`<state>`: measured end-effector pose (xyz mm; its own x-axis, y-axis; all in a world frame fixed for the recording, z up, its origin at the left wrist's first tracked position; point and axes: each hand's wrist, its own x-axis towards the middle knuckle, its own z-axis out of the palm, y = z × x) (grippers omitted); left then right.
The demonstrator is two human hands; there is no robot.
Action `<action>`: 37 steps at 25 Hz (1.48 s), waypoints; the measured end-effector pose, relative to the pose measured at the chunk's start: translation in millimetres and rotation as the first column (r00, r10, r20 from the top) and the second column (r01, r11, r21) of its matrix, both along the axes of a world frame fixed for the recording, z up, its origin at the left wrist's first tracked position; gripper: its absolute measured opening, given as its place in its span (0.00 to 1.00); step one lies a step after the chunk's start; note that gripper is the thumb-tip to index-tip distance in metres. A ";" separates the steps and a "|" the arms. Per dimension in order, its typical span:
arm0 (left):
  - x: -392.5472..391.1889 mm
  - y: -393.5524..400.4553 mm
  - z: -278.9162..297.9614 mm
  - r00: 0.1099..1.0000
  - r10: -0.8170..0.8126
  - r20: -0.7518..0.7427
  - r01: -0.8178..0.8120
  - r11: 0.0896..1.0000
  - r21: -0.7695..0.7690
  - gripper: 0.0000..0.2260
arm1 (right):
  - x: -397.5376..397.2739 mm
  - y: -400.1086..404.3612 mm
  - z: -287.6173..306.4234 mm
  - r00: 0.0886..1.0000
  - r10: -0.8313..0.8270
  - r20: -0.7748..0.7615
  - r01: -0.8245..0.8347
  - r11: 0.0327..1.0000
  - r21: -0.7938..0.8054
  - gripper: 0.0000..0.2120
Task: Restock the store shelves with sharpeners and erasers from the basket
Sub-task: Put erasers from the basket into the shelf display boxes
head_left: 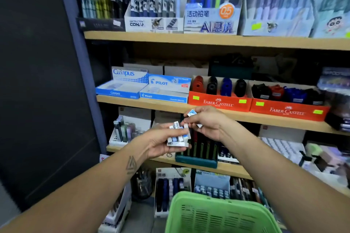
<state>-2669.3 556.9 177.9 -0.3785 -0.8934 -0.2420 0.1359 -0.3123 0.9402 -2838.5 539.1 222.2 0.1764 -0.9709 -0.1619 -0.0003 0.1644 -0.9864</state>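
a: nearest?
b: the green basket [217, 213], below both hands.
a: erasers?
b: left hand [162, 141] grips a stack of erasers [178, 136] above the basket; right hand [206, 123] pinches one eraser [191, 113], just below the pilot box [164, 89].

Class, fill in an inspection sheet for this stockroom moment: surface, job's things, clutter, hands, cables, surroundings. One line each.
Surface: wooden shelf, boxes along its front.
Job's things: bundle of erasers in the left hand; single eraser pinched by the right hand; Pilot eraser box; Campus box; Faber-Castell sharpener trays; green basket below.
Clutter: pen displays above.
Hands: both gripping erasers.
Cables: nothing seen.
Surroundings: dark panel at left.
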 end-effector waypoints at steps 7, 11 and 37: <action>45.5 -49.0 53.6 0.959 0.255 -0.121 -0.268 0.957 -0.112 0.17 | 69.6 -57.8 57.0 0.998 -0.061 0.021 0.064 0.981 -0.183 0.06; 80.0 -76.5 69.3 0.891 0.413 -0.191 -0.442 0.884 -0.151 0.17 | 101.3 -91.1 66.3 0.995 -0.066 -0.069 0.044 0.956 -0.289 0.05; 216.8 -109.0 84.4 0.682 0.729 -0.064 -0.726 0.662 -0.186 0.21 | 226.1 -210.8 56.9 0.672 -0.266 -0.691 -0.089 0.897 -0.433 0.17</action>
<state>-2452.5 447.9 262.3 0.4129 -0.9096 -0.0468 0.2318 0.0553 0.9712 -2612.4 328.2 279.1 0.0861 -0.9751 0.2044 -0.7396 -0.2000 -0.6426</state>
